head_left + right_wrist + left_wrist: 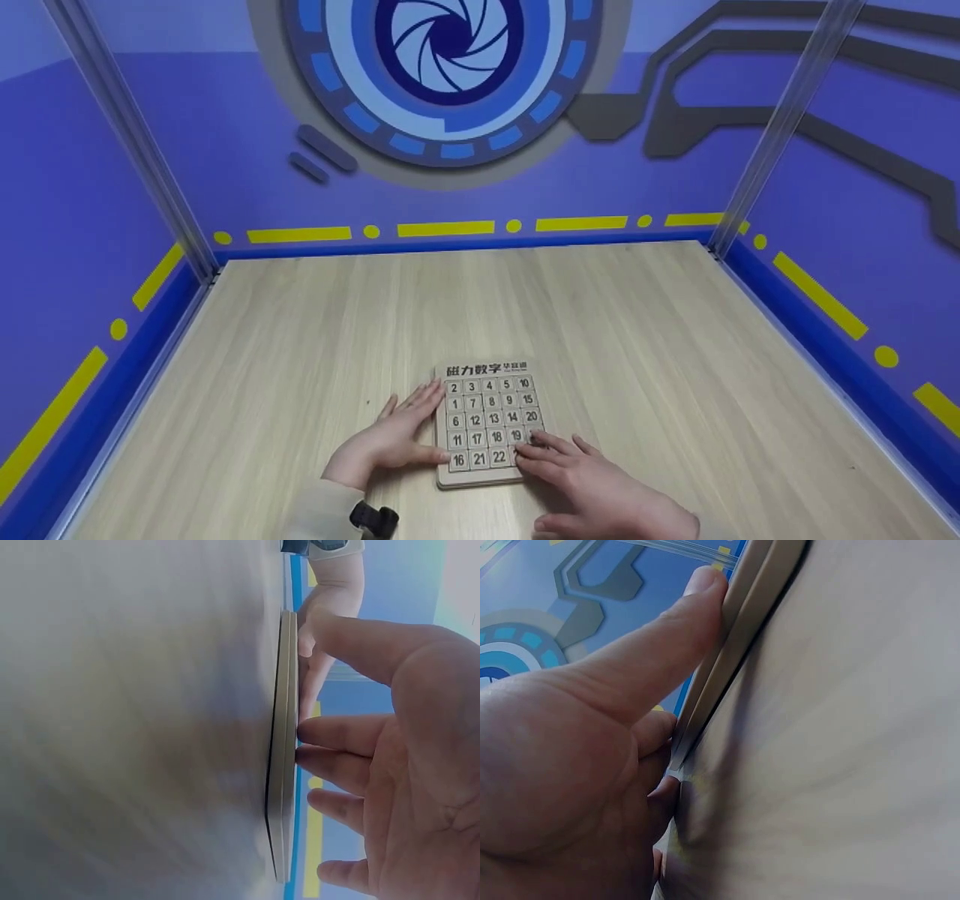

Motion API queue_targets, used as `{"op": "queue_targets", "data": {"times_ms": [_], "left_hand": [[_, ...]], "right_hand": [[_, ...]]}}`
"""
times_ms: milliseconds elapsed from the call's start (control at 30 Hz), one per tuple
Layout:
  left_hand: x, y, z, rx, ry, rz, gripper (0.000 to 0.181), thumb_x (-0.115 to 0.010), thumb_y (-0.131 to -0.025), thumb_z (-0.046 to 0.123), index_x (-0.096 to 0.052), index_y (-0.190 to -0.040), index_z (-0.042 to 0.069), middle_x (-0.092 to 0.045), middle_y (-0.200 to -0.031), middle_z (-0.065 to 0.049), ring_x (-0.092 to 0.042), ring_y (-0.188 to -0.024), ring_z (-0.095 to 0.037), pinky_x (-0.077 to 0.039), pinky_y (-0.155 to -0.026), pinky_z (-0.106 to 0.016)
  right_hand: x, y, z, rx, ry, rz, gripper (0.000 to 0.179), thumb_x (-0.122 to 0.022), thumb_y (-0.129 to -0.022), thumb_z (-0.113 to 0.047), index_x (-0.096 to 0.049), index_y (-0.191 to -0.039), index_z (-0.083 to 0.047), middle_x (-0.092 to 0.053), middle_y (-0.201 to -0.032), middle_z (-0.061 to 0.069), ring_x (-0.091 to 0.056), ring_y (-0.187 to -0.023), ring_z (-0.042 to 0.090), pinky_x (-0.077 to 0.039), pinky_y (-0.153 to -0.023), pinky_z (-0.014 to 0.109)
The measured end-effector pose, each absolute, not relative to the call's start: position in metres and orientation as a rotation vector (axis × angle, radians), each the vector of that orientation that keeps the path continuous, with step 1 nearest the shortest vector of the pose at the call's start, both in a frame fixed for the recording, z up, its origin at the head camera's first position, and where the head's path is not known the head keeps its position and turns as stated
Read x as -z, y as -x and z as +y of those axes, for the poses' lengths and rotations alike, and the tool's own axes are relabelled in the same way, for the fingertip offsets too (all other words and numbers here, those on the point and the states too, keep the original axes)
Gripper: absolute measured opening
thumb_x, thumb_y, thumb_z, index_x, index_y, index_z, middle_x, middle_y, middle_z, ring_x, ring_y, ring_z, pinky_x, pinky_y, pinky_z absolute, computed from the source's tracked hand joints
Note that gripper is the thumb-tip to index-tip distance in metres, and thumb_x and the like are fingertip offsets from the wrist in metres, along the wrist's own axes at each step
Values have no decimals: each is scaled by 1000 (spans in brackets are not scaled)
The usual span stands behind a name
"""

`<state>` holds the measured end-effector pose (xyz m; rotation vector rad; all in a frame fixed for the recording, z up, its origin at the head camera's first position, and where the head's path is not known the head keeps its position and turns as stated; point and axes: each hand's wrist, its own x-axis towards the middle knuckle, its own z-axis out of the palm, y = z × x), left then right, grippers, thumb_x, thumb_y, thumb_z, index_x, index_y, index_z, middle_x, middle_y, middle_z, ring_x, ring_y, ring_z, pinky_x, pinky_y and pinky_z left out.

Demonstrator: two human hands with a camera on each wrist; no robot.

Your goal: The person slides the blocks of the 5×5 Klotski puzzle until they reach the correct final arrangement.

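Observation:
A wooden number sliding puzzle [475, 420] lies flat near the front of the table, its printed title strip at the far end. Numbered square tiles fill its frame in rows; those at the lower right corner are partly hidden by fingers. My left hand [390, 441] rests along the puzzle's left side, fingers extended and thumb at the near left corner by tile 16. In the left wrist view that thumb lies against the puzzle's edge [731, 637]. My right hand [596, 484] touches the lower right tiles with its fingertips, other fingers spread, as the right wrist view shows.
The light wood table [300, 337] stretches around the puzzle. Blue walls [225, 150] with yellow dashes close it in at the back and both sides, with clear corner posts [780, 135]. A black band [373, 519] circles the left wrist.

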<state>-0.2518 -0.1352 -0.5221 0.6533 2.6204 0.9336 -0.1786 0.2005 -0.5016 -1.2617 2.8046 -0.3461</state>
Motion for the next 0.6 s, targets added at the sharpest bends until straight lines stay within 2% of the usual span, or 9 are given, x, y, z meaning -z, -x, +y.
{"op": "queue_targets", "data": {"times_ms": [267, 400, 600], "left_hand": [[523, 253, -135, -918, -648, 2625, 114, -80, -81, 53, -16, -165, 9, -10, -174, -14, -10, -161, -39, 5, -128, -65], [524, 254, -134, -916, -654, 2626, 114, -80, -82, 52, -16, -165, 9, -11, -174, -14, -10, -161, -38, 5, -128, -66], [523, 253, -134, -907, -652, 2633, 114, -81, -82, 52, -16, -165, 8, -11, -174, -14, -11, -161, -39, 4, -128, -66]], "right_hand": [[498, 188, 209, 444, 1101, 2867, 78, -71, -90, -53, -49, -153, -13, -45, -163, 8, -37, -152, 40, -33, -113, 77], [499, 192, 213, 426, 1022, 2872, 82, -70, -91, -55, -47, -154, -9, -43, -164, 9, -34, -154, 39, -33, -114, 77], [501, 193, 212, 419, 1000, 2840, 83, -70, -90, -56, -46, -155, -10, -41, -165, 8, -32, -155, 38, -32, -115, 77]]}}
